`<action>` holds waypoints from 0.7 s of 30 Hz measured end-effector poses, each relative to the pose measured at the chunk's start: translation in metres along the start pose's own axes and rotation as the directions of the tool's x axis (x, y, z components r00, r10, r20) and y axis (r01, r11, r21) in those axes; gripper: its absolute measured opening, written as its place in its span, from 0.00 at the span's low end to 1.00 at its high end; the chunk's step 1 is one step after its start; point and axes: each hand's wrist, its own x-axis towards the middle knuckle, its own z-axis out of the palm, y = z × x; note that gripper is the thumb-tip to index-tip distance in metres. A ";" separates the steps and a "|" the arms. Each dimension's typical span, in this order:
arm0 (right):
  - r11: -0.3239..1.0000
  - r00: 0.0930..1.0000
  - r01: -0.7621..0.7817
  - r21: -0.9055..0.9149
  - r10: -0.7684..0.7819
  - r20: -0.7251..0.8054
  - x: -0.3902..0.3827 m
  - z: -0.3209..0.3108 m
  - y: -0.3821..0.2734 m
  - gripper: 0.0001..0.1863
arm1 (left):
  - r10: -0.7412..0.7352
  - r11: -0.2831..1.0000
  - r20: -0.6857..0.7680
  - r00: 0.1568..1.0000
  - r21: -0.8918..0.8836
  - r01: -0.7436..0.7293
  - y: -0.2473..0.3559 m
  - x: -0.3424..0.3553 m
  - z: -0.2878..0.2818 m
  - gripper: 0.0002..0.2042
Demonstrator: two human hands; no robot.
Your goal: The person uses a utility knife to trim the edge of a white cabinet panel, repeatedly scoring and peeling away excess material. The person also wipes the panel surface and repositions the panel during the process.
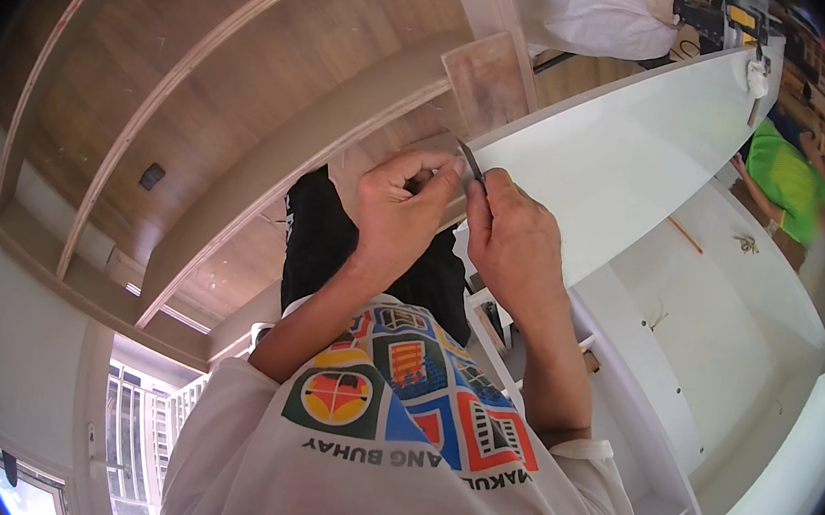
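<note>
My right hand (521,234) grips a small knife (471,161) with a thin, dark, pointed blade; its handle is mostly hidden by my fingers. The blade tilts up and to the left, close by the fingertips of my left hand. My left hand (403,201) is closed in a pinch, thumb against forefinger, and whatever it holds is too small or hidden to make out. Both hands are in front of my body, near the left end of a glossy white panel (605,152). A wooden board piece (489,85) lies just beyond the hands.
Curved wooden frame ribs (145,119) fill the left side. White cabinet compartments (622,365) stand at the right, with an orange stick (684,235) on a white surface. A person in a green shirt (787,181) is at the far right. A white sack (594,15) sits at the back.
</note>
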 end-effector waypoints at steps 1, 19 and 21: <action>1.000 1.000 -0.006 0.018 0.006 0.003 0.001 -0.001 0.000 0.10 | -0.027 0.999 0.006 1.000 -0.017 0.027 0.000 0.000 0.000 0.05; 0.990 1.000 -0.010 -0.143 0.013 0.022 0.002 0.002 -0.008 0.07 | -0.051 0.991 -0.043 0.998 -0.129 0.045 -0.004 0.004 0.006 0.04; 0.989 0.999 -0.011 -0.149 0.016 0.032 0.004 0.001 -0.009 0.07 | -0.038 0.993 -0.053 0.998 -0.115 0.032 -0.006 0.004 0.006 0.04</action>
